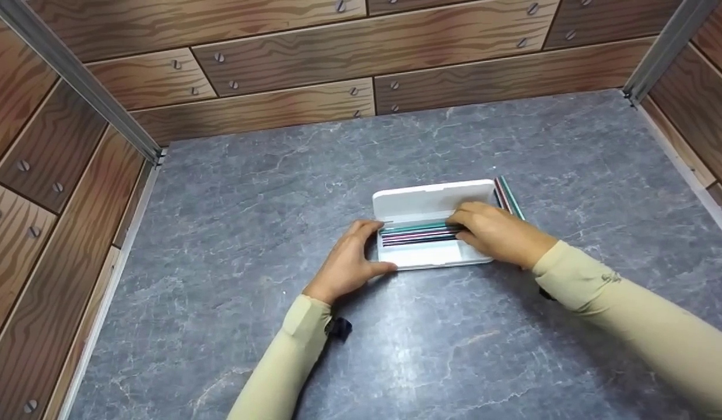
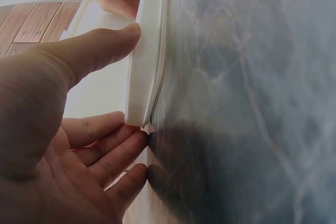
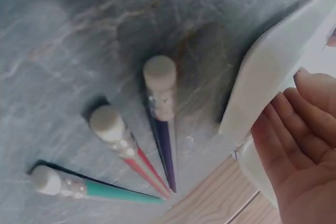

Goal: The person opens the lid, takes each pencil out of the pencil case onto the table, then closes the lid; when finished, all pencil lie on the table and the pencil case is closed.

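While the lid (image 1: 431,202) of a white pencil case (image 1: 419,255) stands raised along its far side, we see a person's two hands at work on a marbled gray tabletop (image 1: 250,318), with the sorting, as we judge it, well along but unfinished. Inside the case, we find a row of slim pencils (image 1: 416,234) in teal, purple and darker tones, laid lengthwise in the far part of the tray beside the hinge; we cannot make a sure count, since their right ends run under the person's fingers. The left hand (image 1: 346,259) grips the case at its left end, thumb on the near wall and fingers round the end. The right hand (image 1: 501,233) reaches over the right end, its fingertips down among the pencils, and we cannot tell whether it pinches one or merely rests there. Just beyond that end, three more lie loose on the table: a purple pencil (image 3: 165,145), a red pencil (image 3: 143,167) and a teal pencil (image 3: 121,191), pale tips fanned apart in the right wrist view. By our reading, most of the set is housed, leaving those three outside and the lid unclosed; whether pencils are going in or coming out, we cannot say.
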The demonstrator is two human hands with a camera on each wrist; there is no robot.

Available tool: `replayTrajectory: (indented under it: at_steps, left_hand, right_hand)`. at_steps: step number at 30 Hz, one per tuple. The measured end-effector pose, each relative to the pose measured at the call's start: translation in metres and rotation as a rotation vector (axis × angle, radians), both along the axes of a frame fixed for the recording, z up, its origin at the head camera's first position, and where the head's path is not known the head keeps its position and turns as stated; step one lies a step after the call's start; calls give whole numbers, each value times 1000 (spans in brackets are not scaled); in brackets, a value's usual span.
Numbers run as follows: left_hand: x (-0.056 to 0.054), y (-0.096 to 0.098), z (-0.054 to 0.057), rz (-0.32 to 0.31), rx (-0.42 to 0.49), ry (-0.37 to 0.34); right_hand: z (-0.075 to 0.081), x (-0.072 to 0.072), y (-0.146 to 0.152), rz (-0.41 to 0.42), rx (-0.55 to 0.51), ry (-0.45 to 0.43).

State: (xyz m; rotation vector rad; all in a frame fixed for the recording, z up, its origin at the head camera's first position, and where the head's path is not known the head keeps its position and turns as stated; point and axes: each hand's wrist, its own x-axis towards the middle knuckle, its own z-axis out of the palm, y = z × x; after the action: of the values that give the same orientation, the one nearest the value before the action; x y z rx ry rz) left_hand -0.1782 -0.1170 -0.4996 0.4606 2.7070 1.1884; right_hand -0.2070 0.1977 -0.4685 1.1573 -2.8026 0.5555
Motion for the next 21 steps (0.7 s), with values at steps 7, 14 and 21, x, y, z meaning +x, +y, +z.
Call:
replayTrajectory:
  at_steps: [7,14,21]
  left_hand:
    - [0,0,1,1,0,-2]
    - [-1,-1,1,-4,8,18]
    - [1,0,-1,-9,15,30]
  right_hand:
    - [-3,2,-2,28,11,84]
    - [2,-3,-2,46,8,38]
    - [5,-2,2,33,-26,-101]
